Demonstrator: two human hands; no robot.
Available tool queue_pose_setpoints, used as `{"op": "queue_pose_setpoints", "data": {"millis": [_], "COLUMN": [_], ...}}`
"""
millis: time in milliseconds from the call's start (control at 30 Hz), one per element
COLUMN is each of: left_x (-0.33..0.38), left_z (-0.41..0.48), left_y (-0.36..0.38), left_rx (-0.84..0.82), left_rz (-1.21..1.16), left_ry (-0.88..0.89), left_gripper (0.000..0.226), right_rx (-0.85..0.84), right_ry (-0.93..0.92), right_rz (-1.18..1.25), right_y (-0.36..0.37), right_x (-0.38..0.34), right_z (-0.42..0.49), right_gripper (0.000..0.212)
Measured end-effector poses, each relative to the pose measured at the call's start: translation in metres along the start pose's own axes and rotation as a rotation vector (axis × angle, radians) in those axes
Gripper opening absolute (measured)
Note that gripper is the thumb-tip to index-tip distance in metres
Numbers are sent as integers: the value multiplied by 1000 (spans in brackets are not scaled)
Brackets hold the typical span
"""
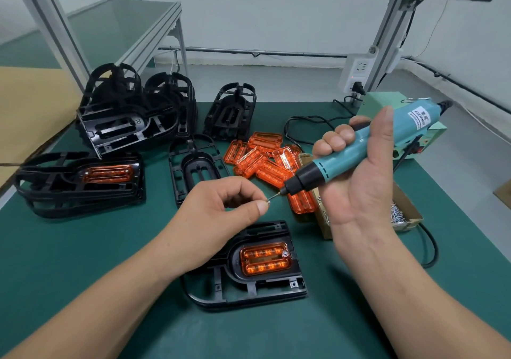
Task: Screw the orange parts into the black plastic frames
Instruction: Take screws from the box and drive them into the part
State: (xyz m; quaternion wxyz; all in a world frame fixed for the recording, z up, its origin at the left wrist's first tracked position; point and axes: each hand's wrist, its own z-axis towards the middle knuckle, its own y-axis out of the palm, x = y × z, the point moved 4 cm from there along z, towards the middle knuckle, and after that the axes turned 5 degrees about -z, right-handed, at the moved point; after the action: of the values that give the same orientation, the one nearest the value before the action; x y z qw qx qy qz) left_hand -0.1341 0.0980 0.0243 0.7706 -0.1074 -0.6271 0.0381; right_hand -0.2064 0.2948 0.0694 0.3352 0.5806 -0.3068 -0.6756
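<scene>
Right grip (356, 184) clasps the screwdriver (341, 161) — its length slants down-left, tip at the screw (268, 201) pinched in the left grip (218, 209).

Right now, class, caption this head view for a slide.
Left hand pinches a screw at the screwdriver in the right hand, above a black frame.

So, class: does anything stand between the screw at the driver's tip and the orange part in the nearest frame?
Nothing visible does. The left hand pinches the screw at the screwdriver tip, clear of the nearest frame. Its orange part lies uncovered; the left forearm hides only the frame's left side.
</scene>
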Motion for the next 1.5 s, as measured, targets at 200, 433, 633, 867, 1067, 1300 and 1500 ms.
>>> {"op": "queue_pose_setpoints", "data": {"millis": [200, 433, 633, 867, 1067, 1300, 1500], "left_x": [2, 2, 2, 2, 0, 3, 4], "left_z": [0, -1, -1, 0, 0, 0, -2], "left_y": [-2, -1, -1, 0, 0, -1, 3], "left_rx": [11, -4, 8, 6, 7, 7, -19], "left_rz": [-23, -29, -49, -47, -41, -57, -85], "left_ry": [-3, 0, 0, -6, -12, -21, -40], "left_gripper": [19, 20, 22, 23, 22, 19, 10], "right_rx": [-7, -1, -1, -5, 0, -3, -18], "right_ry": [-18, -13, -19, -15, -20, -13, -4], "right_rz": [14, 11, 24, 9, 24, 20, 16], "right_y": [2, 0, -1, -1, 0, 1, 0], "right_x": [-4, -3, -4, -3, -4, -3, -1], "right_z": [1, 1, 2, 1, 1, 0, 0], "right_gripper": [32, 30, 30, 29, 30, 30, 30]}}
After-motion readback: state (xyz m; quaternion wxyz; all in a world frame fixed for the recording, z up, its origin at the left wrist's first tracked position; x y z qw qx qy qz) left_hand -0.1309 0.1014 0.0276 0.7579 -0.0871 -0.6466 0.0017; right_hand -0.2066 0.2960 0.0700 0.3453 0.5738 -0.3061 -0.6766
